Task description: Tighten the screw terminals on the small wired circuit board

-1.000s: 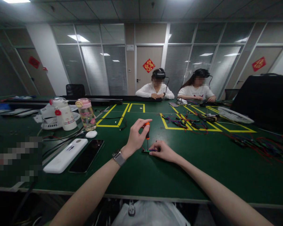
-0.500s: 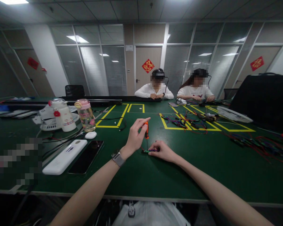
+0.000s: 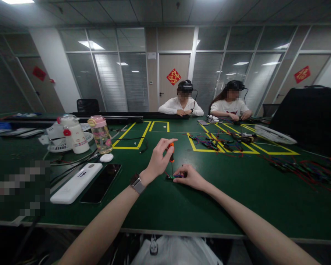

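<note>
My left hand (image 3: 161,156) is closed around the handle of an orange and black screwdriver (image 3: 171,156), its index finger stretched over the top. The screwdriver stands nearly upright, with its thin shaft reaching down to a small green circuit board (image 3: 171,177) on the table. My right hand (image 3: 189,177) pinches the right end of that board between thumb and fingers, where dark and coloured wires run under the palm. Exactly where the screwdriver's tip meets the board is too small to make out.
Left of my arms lie a white power bank (image 3: 76,183), a black phone (image 3: 101,183) and a white earbud case (image 3: 106,158). Two drink bottles (image 3: 99,134) stand behind them. Bundles of wired boards (image 3: 206,142) lie ahead to the right. Two people sit across the green table (image 3: 143,217).
Both hands hold nearly the same place, the screwdriver still upright on the board. My view has shifted very slightly.
</note>
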`<state>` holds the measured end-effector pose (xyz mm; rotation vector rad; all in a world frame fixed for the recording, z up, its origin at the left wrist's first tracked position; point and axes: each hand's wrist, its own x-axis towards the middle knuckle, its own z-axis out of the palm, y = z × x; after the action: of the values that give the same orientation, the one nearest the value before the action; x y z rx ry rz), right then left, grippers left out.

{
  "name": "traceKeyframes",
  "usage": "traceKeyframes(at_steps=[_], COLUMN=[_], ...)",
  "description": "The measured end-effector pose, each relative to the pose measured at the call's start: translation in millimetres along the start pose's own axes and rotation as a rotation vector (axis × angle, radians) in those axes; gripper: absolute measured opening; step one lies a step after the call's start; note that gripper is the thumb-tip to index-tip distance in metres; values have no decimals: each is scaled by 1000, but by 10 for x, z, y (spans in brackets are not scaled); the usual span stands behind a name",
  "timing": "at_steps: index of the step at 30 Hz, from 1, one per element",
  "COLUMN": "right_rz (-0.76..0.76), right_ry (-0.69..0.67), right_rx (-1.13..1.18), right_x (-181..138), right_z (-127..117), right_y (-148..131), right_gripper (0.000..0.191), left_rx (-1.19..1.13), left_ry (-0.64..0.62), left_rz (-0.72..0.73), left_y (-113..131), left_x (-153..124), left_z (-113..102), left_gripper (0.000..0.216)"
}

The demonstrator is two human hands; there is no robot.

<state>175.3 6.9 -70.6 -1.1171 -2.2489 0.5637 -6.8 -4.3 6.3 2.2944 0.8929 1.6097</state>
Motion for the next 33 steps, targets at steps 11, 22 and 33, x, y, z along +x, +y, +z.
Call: traceKeyframes(at_steps=[11, 22, 33], right_rz=[-32, -17, -19], right_ry=[-3, -7, -1], right_rx=[-32, -10, 0], right_x=[23, 6, 14], right_z=[5, -4, 7], right_y=[32, 8, 34], right_gripper=[17, 16, 15], left_rx=[-80, -57, -264], left_ry=[12, 102, 21], left_rz=[-88, -92, -148], left_y=[0, -32, 10], left_x=[29, 21, 14], left_z=[-11, 22, 54], left_gripper=[20, 20, 31])
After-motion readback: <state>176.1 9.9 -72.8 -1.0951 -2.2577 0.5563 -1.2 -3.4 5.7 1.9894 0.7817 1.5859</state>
